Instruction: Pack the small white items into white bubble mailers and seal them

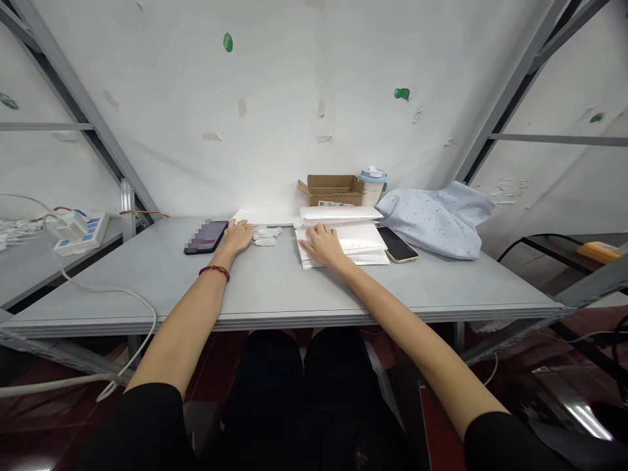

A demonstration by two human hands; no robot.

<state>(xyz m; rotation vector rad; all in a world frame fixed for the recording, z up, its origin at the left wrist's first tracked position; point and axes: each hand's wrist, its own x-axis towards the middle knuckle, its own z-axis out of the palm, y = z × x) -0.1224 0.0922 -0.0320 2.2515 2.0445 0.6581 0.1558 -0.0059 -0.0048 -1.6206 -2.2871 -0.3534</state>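
My right hand (324, 244) lies on a pile of white padded mailer envelopes (360, 237), its fingers slightly bent and apart. Across the table, my left hand (239, 237) rests with its fingers spread at the edge of a flat white piece (265, 218) against the wall; nothing shows in its grasp. Just right of that hand are several small white objects (265, 241), too small to name surely. A dark phone (209, 237), its screen partly blurred out, lies left of the left hand. Another phone (398, 244) sits partly under the envelopes' right side.
Behind the envelopes stand an open cardboard box (335, 190) and a cup with a blue lid (372, 186). Crumpled light-blue cloth (436, 219) covers the table's back right. A power strip (83, 235) is on the left surface, and a white cable (122, 292) hangs over the grey table's (279, 288) left corner.
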